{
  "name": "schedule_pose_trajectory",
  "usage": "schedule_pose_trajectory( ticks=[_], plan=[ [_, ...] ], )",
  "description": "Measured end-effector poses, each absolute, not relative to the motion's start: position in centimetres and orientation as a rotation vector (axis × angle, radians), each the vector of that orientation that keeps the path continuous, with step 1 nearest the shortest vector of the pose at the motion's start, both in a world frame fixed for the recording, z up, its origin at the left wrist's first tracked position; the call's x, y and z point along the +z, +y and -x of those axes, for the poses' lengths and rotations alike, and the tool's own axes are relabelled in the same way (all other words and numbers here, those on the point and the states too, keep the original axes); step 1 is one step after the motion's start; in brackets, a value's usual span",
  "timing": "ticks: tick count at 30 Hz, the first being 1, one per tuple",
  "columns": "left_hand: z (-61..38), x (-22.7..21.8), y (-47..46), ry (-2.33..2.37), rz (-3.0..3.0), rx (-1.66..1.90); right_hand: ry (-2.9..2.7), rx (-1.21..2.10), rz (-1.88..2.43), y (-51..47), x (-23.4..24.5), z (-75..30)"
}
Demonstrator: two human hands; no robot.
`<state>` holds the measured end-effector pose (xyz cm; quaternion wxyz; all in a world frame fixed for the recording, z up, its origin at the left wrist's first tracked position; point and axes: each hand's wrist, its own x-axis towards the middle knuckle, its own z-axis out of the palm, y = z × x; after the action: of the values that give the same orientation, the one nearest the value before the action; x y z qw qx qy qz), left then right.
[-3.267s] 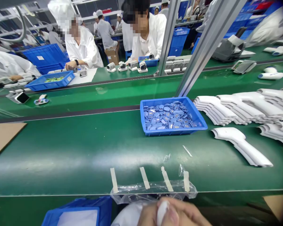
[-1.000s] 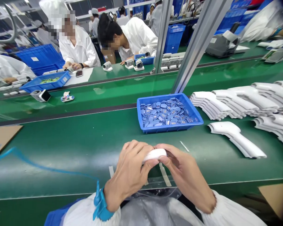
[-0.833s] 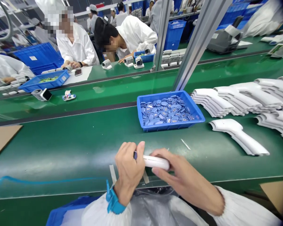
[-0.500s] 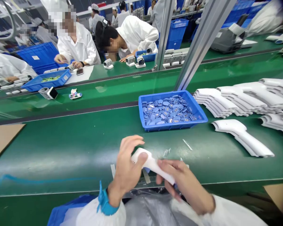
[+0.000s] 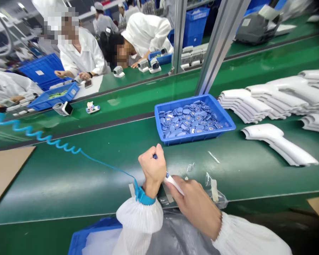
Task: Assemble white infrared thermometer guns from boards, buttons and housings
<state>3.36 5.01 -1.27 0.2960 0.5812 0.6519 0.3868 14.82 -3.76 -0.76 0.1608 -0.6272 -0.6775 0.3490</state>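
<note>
A white plastic housing half (image 5: pixel 174 185) is held between my two hands above the near edge of the bench. My right hand (image 5: pixel 195 202) is closed around its handle. At the wider end, my left hand (image 5: pixel 152 168) is clenched in a fist, thumb up, and covers most of that part. Small patches of blue show at the left fist and just beside it; what they belong to is mostly hidden. Beyond my hands stands a blue tray (image 5: pixel 196 139) full of blue oval pieces (image 5: pixel 186 120). One more white housing (image 5: pixel 279 143) lies to the right.
Stacks of white housings (image 5: pixel 248 102) line the right side. A coiled blue cord (image 5: pixel 53 141) runs to my left wristband (image 5: pixel 145 197). Clear plastic with tape (image 5: pixel 214 190) lies by my right hand. Cardboard (image 5: pixel 9 173) is at left; a metal post (image 5: pixel 219 46) rises behind the tray.
My left hand has turned from open fingers around the housing into a fist over its wide end. The housing has tilted, and the coiled cord has come into view at left.
</note>
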Motion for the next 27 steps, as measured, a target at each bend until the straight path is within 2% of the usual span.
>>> schedule_pose_trajectory(
  ticks=[4, 7, 12, 17, 21, 27],
  plan=[
    [-2.9, 2.1, 3.6, 1.088, -1.344, 0.785, -1.621, 1.4, 1.492, -4.6, -0.3, -18.7],
    [-2.9, 4.6, 2.1, 0.854, -1.357, 0.591, -1.469, 1.486, 1.377, -5.4, -0.1, -21.7],
    [-4.3, 6.0, 0.7, 0.902, -1.565, 0.653, -1.455, 1.411, 1.389, -5.7, -0.4, -22.7],
    [-5.2, 4.4, 0.3, 1.226, -1.827, 0.804, -1.793, 1.053, 1.429, -6.4, 0.1, -20.6],
    [-4.2, 3.0, 1.5, 1.257, -1.708, 0.723, -1.894, 0.857, 1.446, -6.5, 0.0, -18.8],
    [-0.5, 3.8, 2.2, 1.124, -1.801, 0.672, -1.915, 1.086, 1.493, -3.7, -0.1, -19.0]
  ],
)
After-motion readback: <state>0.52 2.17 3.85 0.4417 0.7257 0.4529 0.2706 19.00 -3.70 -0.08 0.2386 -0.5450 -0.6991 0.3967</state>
